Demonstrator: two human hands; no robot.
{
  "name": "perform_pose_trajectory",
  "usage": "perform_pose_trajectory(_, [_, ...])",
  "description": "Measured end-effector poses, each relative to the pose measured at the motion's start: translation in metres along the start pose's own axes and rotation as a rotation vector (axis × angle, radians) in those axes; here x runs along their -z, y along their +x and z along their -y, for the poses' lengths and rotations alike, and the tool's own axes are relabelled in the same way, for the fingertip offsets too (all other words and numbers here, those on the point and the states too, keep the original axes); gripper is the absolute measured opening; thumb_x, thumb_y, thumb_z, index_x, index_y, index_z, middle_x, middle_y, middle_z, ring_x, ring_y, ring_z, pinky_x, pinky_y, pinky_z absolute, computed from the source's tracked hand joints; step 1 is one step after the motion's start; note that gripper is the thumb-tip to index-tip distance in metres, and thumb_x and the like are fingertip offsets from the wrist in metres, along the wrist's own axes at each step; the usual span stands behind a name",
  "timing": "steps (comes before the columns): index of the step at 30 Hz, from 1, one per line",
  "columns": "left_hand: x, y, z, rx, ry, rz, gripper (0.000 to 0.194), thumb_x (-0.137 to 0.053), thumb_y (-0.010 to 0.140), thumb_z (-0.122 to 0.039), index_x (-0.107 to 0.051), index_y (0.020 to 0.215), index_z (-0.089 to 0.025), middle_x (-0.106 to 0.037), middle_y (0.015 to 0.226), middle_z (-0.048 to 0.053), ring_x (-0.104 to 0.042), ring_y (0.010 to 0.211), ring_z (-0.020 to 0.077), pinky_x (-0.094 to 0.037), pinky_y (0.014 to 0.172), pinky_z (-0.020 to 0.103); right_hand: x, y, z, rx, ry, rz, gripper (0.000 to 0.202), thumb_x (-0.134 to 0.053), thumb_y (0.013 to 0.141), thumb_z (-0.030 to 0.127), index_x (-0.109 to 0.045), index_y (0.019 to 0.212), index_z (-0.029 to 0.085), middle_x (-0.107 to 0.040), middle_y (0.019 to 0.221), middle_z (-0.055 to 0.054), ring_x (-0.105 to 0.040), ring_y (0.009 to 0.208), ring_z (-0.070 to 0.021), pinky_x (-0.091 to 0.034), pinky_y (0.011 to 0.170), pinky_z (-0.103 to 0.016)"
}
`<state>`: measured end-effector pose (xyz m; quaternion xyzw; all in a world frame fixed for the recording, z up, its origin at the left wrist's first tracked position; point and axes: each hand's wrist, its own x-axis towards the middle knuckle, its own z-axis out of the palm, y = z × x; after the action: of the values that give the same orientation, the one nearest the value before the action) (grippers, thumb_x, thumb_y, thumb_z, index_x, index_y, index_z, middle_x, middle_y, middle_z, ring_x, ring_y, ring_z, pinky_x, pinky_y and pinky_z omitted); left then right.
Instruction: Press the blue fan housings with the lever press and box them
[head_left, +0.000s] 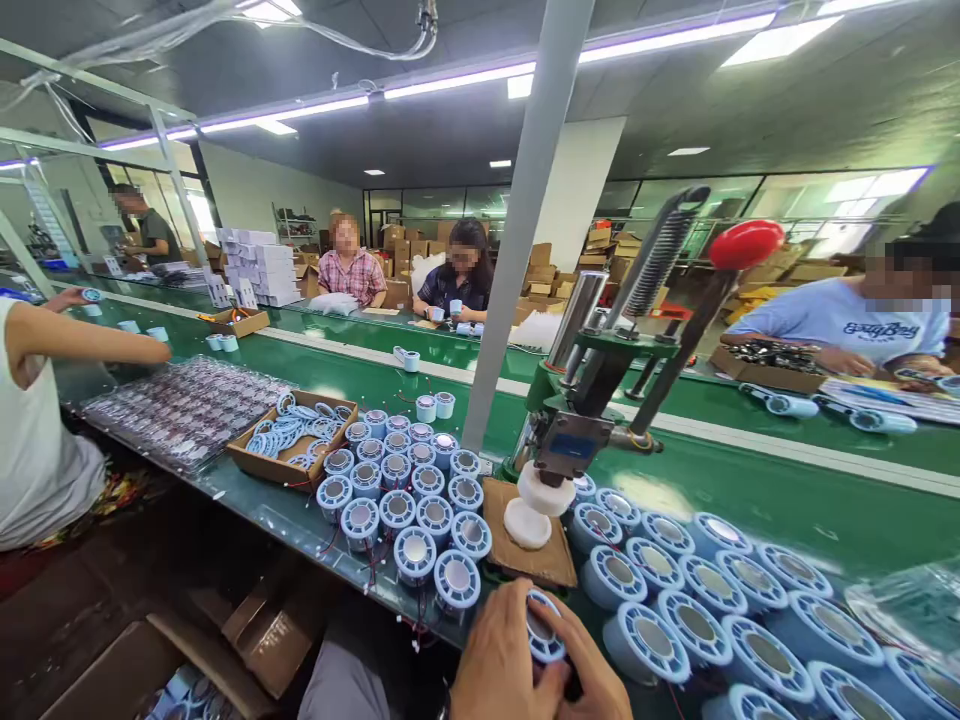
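hands around blue round part

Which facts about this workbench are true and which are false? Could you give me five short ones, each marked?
1. The left hand and right hand are both on one round blue part. True.
2. The knob on the hand press is green. False: the knob is red.
3. A cardboard box holds light-blue rings. True.
4. In the picture, that box is right of the press. False: it is to the left.
5. Other blue parts stand on both sides of the press. True.
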<state>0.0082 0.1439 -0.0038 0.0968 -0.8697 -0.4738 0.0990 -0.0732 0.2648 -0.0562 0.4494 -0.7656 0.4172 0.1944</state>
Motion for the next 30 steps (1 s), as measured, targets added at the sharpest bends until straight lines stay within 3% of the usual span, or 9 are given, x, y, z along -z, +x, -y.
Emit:
perform_pose_trajectory(6, [0.009,-0.008,0.01,-0.13,-0.072,-0.002,0.062,-0.053,0.086,-0.022,-0.039,0.145,-0.01,-0.046,0.149,0.02,-0.042,0.139,0.0302,-0.032,0.119,0.055,0.003,0.005,0.038,-0.232,0.036,-0.06,0.048,-0.049,0.077,0.009,-0.067,0.12,0.015,-0.068,0.12,-0.008,-0.069,0.109,-0.0213,-0.06,0.095,-0.033])
perform_pose_trajectory(12, [0.012,-0.001,0.017,-0.086,-0.14,0.006,0.056,-0.06,0.082,-0.02,-0.046,0.137,-0.018,-0.055,0.141,0.014,-0.051,0.133,0.0285,-0.039,0.115,0.052,-0.001,-0.005,0.04,-0.385,0.067,-0.123,0.057,-0.061,0.078,0.014,-0.057,0.135,0.016,-0.064,0.129,-0.011,-0.066,0.116,-0.021,-0.058,0.098,-0.033])
perform_pose_trajectory(22, [0.012,-0.004,0.014,-0.059,-0.041,0.001,0.056,-0.058,0.084,-0.021,-0.043,0.138,-0.019,-0.053,0.142,0.014,-0.05,0.133,0.0297,-0.041,0.113,0.053,-0.013,-0.009,0.047,-0.364,-0.028,-0.224,0.053,-0.062,0.084,0.019,-0.052,0.136,0.015,-0.064,0.127,-0.013,-0.067,0.114,-0.0212,-0.059,0.095,-0.032])
perform_pose_trajectory(30, [0.011,-0.004,0.02,-0.107,0.038,0.073,0.056,-0.051,0.092,-0.026,-0.034,0.144,-0.017,-0.045,0.149,0.018,-0.044,0.139,0.0305,-0.039,0.115,0.054,-0.014,-0.007,0.05,-0.308,-0.113,-0.257,0.058,-0.059,0.085,0.017,-0.045,0.141,0.017,-0.064,0.125,-0.013,-0.067,0.113,-0.0215,-0.06,0.093,-0.032])
